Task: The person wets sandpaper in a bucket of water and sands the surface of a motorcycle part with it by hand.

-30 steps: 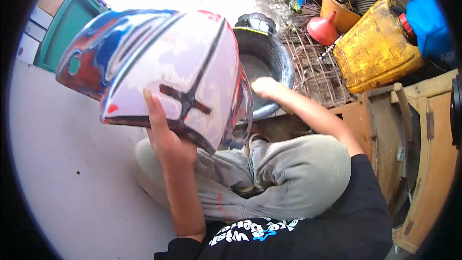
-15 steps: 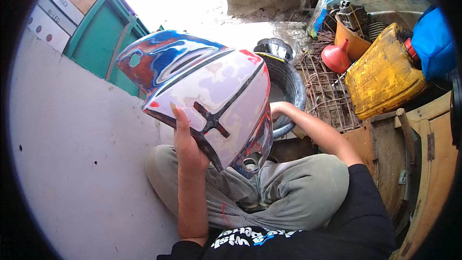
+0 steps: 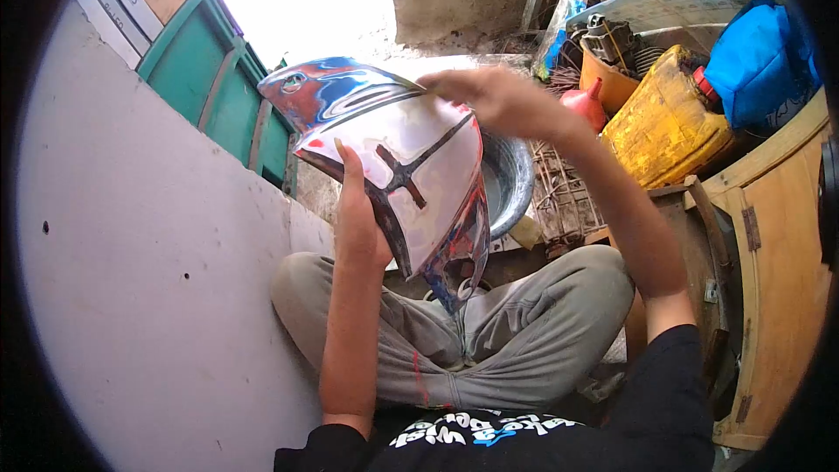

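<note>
A glossy body panel (image 3: 384, 144), apparently a motorcycle fairing, is tilted above my lap. Its white face has sanded-looking patches and dark cross-shaped strips, with blue and red-brown paint toward the top. My left hand (image 3: 357, 214) is closed on the panel's lower left edge, thumb on the white face and fingers hidden behind. At the upper right edge, my right hand (image 3: 489, 100) reaches over the panel, smeared by motion. Whether it holds anything is hidden. Behind the panel stands a dark basin (image 3: 522, 179), partly covered, with greyish liquid.
A pale wall (image 3: 166, 271) runs along my left, with a green board (image 3: 205, 79) beyond it. On the right are a yellow jerrycan (image 3: 669, 122), a red funnel (image 3: 584, 105), a blue bag (image 3: 759, 65), a metal grid (image 3: 559, 201) and a wooden cabinet (image 3: 778, 297).
My right hand has come up from beside the basin to the panel's upper right edge. The panel, still in my left hand, has shifted slightly right and tilted; the camera view has shifted too.
</note>
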{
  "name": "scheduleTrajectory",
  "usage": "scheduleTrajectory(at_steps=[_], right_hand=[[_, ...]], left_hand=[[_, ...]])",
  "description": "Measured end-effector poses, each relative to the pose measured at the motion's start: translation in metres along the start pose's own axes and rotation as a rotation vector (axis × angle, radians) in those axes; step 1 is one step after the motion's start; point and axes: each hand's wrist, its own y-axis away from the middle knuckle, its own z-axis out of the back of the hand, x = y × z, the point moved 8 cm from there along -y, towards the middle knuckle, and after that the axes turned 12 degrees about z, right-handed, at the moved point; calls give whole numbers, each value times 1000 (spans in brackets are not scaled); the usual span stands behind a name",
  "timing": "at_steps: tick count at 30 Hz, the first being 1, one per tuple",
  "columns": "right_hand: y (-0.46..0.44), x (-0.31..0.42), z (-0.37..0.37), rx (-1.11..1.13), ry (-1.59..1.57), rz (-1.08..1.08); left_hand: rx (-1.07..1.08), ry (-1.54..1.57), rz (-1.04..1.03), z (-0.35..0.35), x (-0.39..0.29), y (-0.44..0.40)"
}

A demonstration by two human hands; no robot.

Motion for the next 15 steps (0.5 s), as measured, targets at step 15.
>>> scheduleTrajectory(at_steps=[15], right_hand=[[-4, 56, -40, -295, 74, 87]], left_hand=[[57, 119, -6, 3, -13, 29]])
